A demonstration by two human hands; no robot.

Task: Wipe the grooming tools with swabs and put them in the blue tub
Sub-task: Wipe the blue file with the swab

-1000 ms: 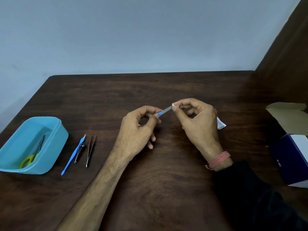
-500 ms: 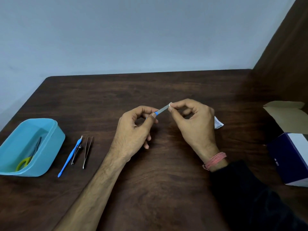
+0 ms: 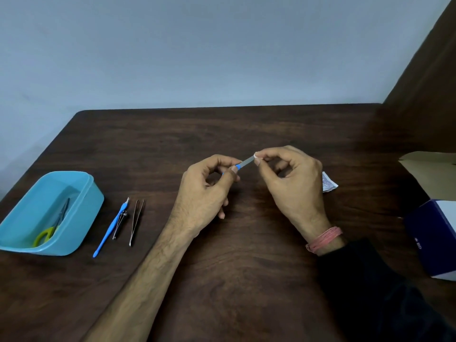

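My left hand (image 3: 206,187) pinches the blue handle of a small nail file (image 3: 246,161) above the table's middle. My right hand (image 3: 288,178) pinches a white swab (image 3: 257,155) against the file's grey tip. The blue tub (image 3: 81,218) stands at the left with yellow-handled scissors (image 3: 53,224) inside. Beside the tub lie a blue cuticle pusher (image 3: 111,227), a small nail clipper (image 3: 120,224) and metal tweezers (image 3: 136,222).
A torn white swab wrapper (image 3: 328,185) lies just right of my right hand. An open dark blue and white box (image 3: 436,238) with a brown flap (image 3: 431,171) sits at the right edge. The dark wooden table (image 3: 172,134) meets a grey wall behind.
The swab pinched in my right hand has stayed at the file's tip with only small shifts. Both hands hold the same grips; the view drifted slightly.
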